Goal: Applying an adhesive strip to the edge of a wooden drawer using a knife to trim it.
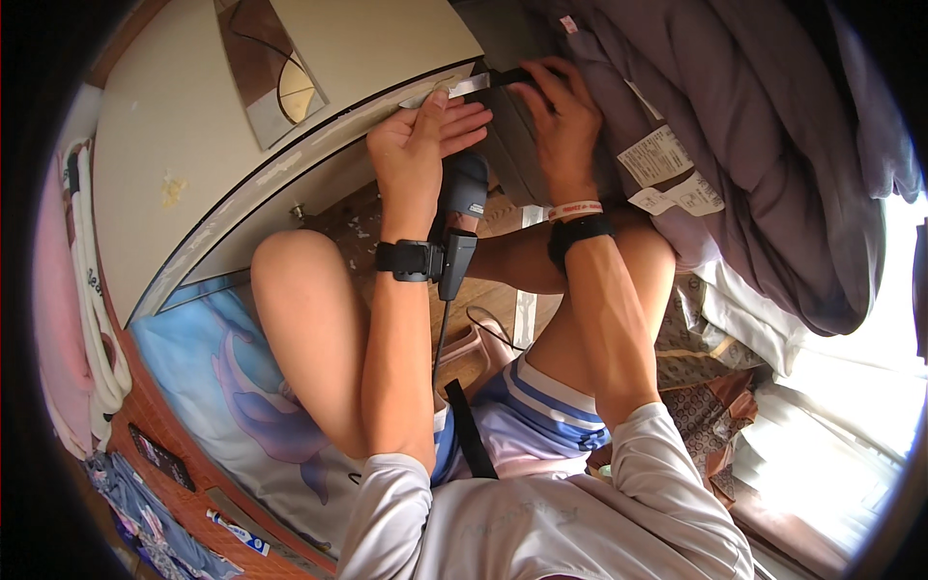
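Note:
A flat, silvery, blade-like strip (471, 85) lies along the worn edge of a cream board (387, 48). At its right end is a dark, narrow part (507, 76), which my right hand (564, 121) pinches between thumb and fingers. The exact kind of tool cannot be made out. My left hand (416, 150) has its palm turned up, its thumb tip pressed on the strip's left part and its other fingers stretched out just below. Pale scuffs and bare patches mark the board's edge (280, 169). Both wrists wear black straps, the left one with a dark device (456, 261).
A mirror-like panel (271, 77) lies on the board. Dark purple bedding (764, 145) hangs close by my right hand. Below are my bent knees, a wooden floor (546, 309) with pale scraps, and a dolphin-printed cloth (251, 377). A phone (161, 456) and a tube (238, 532) lie lower left.

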Demonstrator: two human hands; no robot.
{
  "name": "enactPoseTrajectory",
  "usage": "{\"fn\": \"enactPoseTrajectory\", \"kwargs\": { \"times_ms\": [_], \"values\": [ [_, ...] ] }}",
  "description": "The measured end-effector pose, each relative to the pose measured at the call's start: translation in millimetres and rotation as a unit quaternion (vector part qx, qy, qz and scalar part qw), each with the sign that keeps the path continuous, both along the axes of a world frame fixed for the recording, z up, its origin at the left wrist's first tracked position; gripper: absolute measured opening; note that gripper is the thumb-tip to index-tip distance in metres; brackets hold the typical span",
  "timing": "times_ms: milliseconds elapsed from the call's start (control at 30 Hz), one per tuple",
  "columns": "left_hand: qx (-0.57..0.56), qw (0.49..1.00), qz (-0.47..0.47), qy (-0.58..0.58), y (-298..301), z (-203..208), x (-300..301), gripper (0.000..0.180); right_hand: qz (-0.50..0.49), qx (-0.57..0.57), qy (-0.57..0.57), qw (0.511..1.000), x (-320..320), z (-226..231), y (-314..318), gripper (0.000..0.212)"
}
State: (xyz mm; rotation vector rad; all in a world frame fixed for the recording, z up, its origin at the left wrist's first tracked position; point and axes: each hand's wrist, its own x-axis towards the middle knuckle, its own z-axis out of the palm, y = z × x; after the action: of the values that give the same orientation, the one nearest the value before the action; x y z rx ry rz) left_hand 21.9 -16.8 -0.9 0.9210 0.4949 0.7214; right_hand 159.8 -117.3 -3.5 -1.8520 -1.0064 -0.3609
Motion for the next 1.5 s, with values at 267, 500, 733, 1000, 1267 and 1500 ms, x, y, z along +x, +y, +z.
{"fn": "enactPoseTrajectory", "kwargs": {
  "times_ms": [267,500,733,1000,1267,1500],
  "values": [
    [-0.023,1.0,0.013,-0.008,-2.3,6.4,1.2,0.042,-0.003,0.006,0.013,1.0,-0.5,-2.1,1.0,0.029],
    [-0.045,0.999,0.021,-0.018,-4.3,9.6,4.1,0.039,-0.007,0.009,-0.007,1.0,0.2,-4.3,1.9,0.029],
    [-0.071,0.997,0.029,-0.025,-4.3,13.6,4.2,0.033,-0.01,0.019,-0.015,1.0,-3.7,-0.7,3.5,0.029],
    [-0.077,0.997,0.012,-0.017,-2.0,21.1,1.9,0.031,-0.007,0.018,-0.033,0.999,-1.6,-0.9,4.3,0.03],
    [-0.087,0.996,0.006,-0.005,-0.8,27.6,1.0,0.031,-0.008,0.007,-0.051,0.999,1.5,1.7,4.0,0.032],
    [-0.087,0.996,0.003,-0.007,-0.3,27.5,-0.9,0.031,-0.008,0.012,-0.064,0.998,1.9,4.3,3.6,0.032]
  ]
}}
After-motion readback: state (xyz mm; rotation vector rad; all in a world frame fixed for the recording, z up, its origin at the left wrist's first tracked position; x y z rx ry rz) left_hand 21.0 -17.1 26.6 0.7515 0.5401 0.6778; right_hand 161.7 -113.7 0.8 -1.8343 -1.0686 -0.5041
